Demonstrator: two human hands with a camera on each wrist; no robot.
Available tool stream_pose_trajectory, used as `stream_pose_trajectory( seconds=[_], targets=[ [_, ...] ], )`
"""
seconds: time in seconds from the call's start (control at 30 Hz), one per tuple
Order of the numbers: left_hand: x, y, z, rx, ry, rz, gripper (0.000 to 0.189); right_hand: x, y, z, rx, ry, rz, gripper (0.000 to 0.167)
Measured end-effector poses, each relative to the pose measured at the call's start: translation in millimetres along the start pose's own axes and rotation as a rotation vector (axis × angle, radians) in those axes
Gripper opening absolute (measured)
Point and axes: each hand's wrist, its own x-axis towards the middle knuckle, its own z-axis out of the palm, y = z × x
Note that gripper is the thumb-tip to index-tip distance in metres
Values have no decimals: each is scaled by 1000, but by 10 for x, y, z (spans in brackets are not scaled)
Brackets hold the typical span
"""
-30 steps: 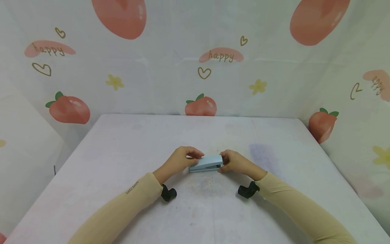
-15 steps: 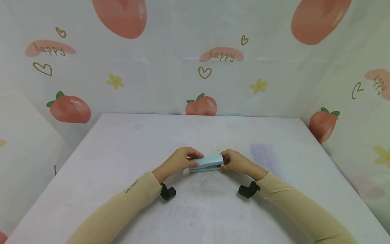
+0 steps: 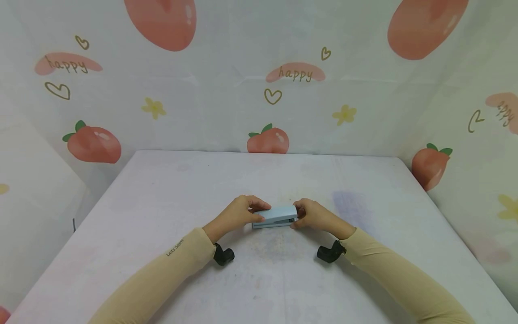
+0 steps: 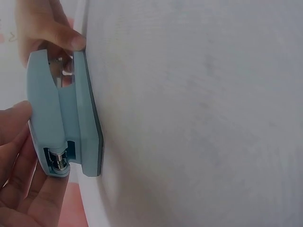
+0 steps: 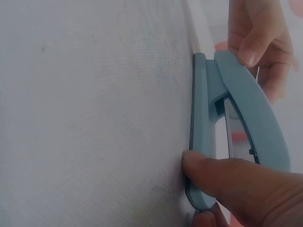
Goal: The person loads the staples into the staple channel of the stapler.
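A light blue stapler (image 3: 279,214) stands on its base on the table, level across the middle of the head view. My left hand (image 3: 236,215) holds its hinge end, thumb and fingers on the upper arm; the left wrist view shows a coiled spring (image 4: 59,161) there. At the other end my right hand (image 3: 319,219) grips the base, the thumb (image 5: 208,172) lying over it in the right wrist view. Between the stapler's top cover (image 5: 258,120) and the thin metal rail (image 5: 229,130) below it, a gap shows. Some fingers of both hands are hidden behind the stapler.
The white cloth-covered table (image 3: 259,279) spreads around both hands, with a faint purple stain (image 3: 350,209) to the right. Behind it hangs a peach-printed backdrop (image 3: 226,112). A black wrist camera (image 3: 224,255) sits under the left cuff, another (image 3: 330,252) under the right.
The left thumb has shifted very slightly on the stapler's side. Otherwise the hands and the stapler keep their places; the whole view drifts by a few pixels.
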Motion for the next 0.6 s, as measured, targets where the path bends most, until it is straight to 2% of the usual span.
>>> stream_pose_trajectory(
  seconds=[0.2,0.37,0.47,0.6],
  targets=[
    [-11,-12,-36,1,-18,-5,33,-24,8,-13,8,-12,-17,42],
    [-89,-23,-183,22,-12,39,34,-96,50,-59,19,-26,-53,49],
    [-176,32,-332,49,37,68,34,-178,50,-138,46,-21,-102,49],
    [-309,134,-550,98,138,110,34,-290,-23,-300,79,50,-182,46]
  ],
)
